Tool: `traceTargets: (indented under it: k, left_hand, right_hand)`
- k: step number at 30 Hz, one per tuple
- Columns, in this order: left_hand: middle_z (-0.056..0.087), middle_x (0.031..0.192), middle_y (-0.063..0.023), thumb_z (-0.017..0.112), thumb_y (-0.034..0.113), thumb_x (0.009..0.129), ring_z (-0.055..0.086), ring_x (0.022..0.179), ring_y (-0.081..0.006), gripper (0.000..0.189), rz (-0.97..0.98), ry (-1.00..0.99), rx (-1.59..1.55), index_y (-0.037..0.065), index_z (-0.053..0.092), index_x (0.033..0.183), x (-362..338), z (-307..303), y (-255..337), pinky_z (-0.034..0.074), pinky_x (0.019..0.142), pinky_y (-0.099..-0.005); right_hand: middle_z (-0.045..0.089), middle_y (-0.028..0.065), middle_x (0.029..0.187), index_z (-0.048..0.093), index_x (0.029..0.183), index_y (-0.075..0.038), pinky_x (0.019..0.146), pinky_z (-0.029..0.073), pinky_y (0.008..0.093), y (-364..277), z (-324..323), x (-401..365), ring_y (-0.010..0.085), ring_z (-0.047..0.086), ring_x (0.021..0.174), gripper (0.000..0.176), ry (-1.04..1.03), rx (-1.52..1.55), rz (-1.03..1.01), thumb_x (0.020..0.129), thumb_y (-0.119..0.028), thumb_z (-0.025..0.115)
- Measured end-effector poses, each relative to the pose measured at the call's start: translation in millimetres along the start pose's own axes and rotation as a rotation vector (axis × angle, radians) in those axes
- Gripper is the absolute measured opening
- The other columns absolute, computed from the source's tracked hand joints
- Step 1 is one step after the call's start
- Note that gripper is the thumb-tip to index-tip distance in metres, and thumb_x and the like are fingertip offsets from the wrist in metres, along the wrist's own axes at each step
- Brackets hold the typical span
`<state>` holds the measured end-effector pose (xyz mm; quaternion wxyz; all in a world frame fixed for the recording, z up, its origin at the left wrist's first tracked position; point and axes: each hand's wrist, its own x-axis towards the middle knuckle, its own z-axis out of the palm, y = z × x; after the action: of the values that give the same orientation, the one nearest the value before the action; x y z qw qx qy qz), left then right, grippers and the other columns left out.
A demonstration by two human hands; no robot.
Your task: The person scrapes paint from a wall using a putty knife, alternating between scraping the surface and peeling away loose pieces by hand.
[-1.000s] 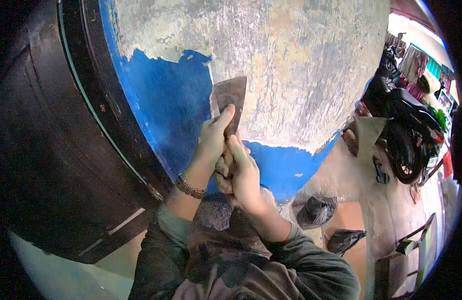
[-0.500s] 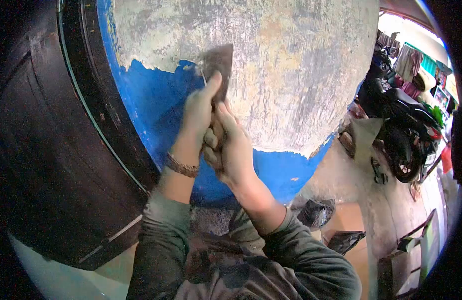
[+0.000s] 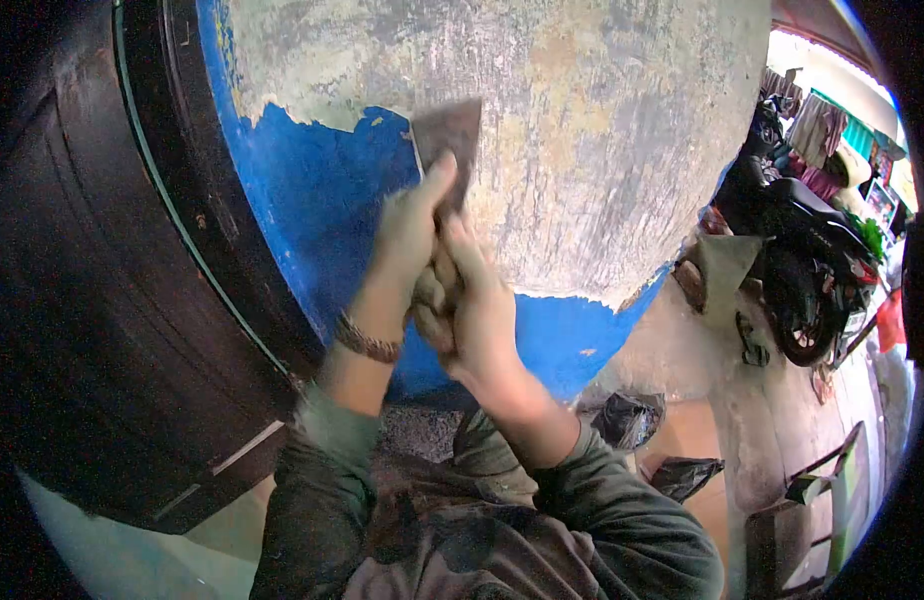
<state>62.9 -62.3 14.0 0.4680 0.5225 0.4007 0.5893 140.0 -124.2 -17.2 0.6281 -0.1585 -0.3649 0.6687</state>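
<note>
A flat scraper (image 3: 450, 140) with a wide blade lies against the wall, near the edge where blue paint (image 3: 322, 190) meets the bare, patchy surface (image 3: 602, 150). My left hand (image 3: 412, 225) is wrapped round it, thumb on the blade; a braided band (image 3: 367, 340) circles that wrist. Pressed against it from the right, my right hand (image 3: 477, 300) also grips the scraper, its fingers folded round the handle. Both hands hide the handle.
A dark wooden door (image 3: 112, 300) stands at the left. Black plastic bags (image 3: 630, 418) lie on the floor below right. At the right are a parked motorcycle (image 3: 807, 230), hanging clothes (image 3: 817, 128) and a metal frame (image 3: 832, 500).
The scraper and both hands have shifted slightly right and down across the wall. The blade now shows broader, and the view has moved a little.
</note>
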Motion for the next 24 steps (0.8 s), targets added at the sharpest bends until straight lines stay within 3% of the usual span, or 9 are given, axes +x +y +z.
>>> traceTargets:
  k: [4,6,8,10,12,13,14,19,24]
  left_hand:
    - [0.057,0.112,-0.0092,0.061,0.034,0.086,0.05,0.103,-0.0133,0.048,0.177,0.039,-0.102,-0.006,0.058,0.112,-6.2,11.3,-49.7,0.039,0.089,-0.0273]
    - [0.063,0.091,-0.0067,0.06,0.038,0.086,0.057,0.08,-0.0119,0.042,0.156,0.018,-0.107,-0.003,0.065,0.094,0.5,9.5,-15.0,0.045,0.071,-0.0256]
    - [0.055,0.059,-0.0009,0.059,0.047,0.084,0.044,0.044,-0.0094,0.044,0.006,-0.013,-0.09,0.005,0.061,0.071,3.7,5.3,14.7,0.037,0.042,-0.0266]
    - [0.059,0.068,-0.0025,0.058,0.044,0.085,0.052,0.055,-0.0099,0.044,-0.013,0.015,-0.072,0.002,0.064,0.076,5.5,3.5,9.2,0.042,0.05,-0.0253]
    - [0.062,0.087,-0.0093,0.059,0.045,0.085,0.058,0.068,-0.0144,0.048,0.079,0.042,-0.159,-0.001,0.063,0.099,-3.9,8.0,-33.2,0.047,0.062,-0.025]
    - [0.062,0.091,-0.0096,0.06,0.044,0.085,0.059,0.079,-0.0155,0.049,0.217,0.119,-0.099,0.0,0.062,0.104,5.0,5.8,-78.0,0.046,0.07,-0.0251]
    - [0.062,0.094,-0.0106,0.061,0.043,0.084,0.06,0.08,-0.0163,0.051,-0.154,0.029,-0.266,-0.002,0.06,0.108,-8.8,0.0,-96.3,0.047,0.07,-0.0257]
    - [0.059,0.059,-0.0058,0.053,0.048,0.087,0.057,0.049,-0.0148,0.051,-0.012,0.025,-0.111,0.001,0.062,0.071,-5.4,3.6,-35.4,0.043,0.046,-0.0248]
    - [0.059,0.057,-0.0102,0.055,0.046,0.087,0.058,0.049,-0.0174,0.049,-0.222,0.05,0.038,0.001,0.062,0.07,-24.5,-2.1,-63.3,0.045,0.046,-0.0259]
  right_hand:
    - [0.042,-0.0016,0.054,0.049,0.091,-0.016,0.029,0.021,0.0223,16.8,-31.1,-18.0,0.0094,0.031,0.032,0.03,0.056,-0.024,0.135,0.095,-0.044,0.04]
    - [0.04,-0.002,0.052,0.048,0.084,-0.014,0.029,0.021,0.0218,-2.4,-13.5,-4.3,0.0093,0.03,0.032,0.033,-0.006,0.019,0.145,0.095,-0.044,0.04]
    - [0.04,-0.0015,0.051,0.048,0.083,-0.014,0.03,0.021,0.0219,-13.0,2.9,9.3,0.0089,0.031,0.032,0.033,-0.05,-0.008,0.057,0.094,-0.044,0.042]
    - [0.041,-0.0008,0.052,0.048,0.084,-0.014,0.031,0.022,0.0224,-12.1,3.1,6.5,0.0094,0.03,0.033,0.031,-0.08,0.028,0.048,0.094,-0.043,0.043]
    - [0.043,-0.0002,0.055,0.048,0.09,-0.014,0.031,0.022,0.0223,4.8,-15.8,-10.3,0.0095,0.03,0.033,0.028,0.108,-0.104,0.115,0.095,-0.041,0.042]
    - [0.038,-0.0033,0.057,0.039,0.133,-0.017,0.031,0.024,0.0208,15.2,-31.6,-21.7,0.0073,0.03,0.037,0.043,0.114,-0.114,0.164,0.095,-0.037,0.044]
    - [0.038,-0.003,0.056,0.04,0.129,-0.016,0.031,0.023,0.0212,26.9,-48.7,-26.7,0.0072,0.03,0.037,0.04,0.058,-0.185,0.09,0.095,-0.038,0.043]
    - [0.042,-0.0011,0.055,0.046,0.086,-0.013,0.032,0.022,0.0217,3.2,-22.0,-12.8,0.0092,0.032,0.034,0.031,0.056,-0.102,0.179,0.095,-0.042,0.041]
    - [0.039,-0.002,0.055,0.048,0.102,-0.014,0.032,0.023,0.0215,31.8,-47.0,-28.8,0.0084,0.032,0.036,0.028,0.085,-0.117,0.141,0.096,-0.04,0.042]
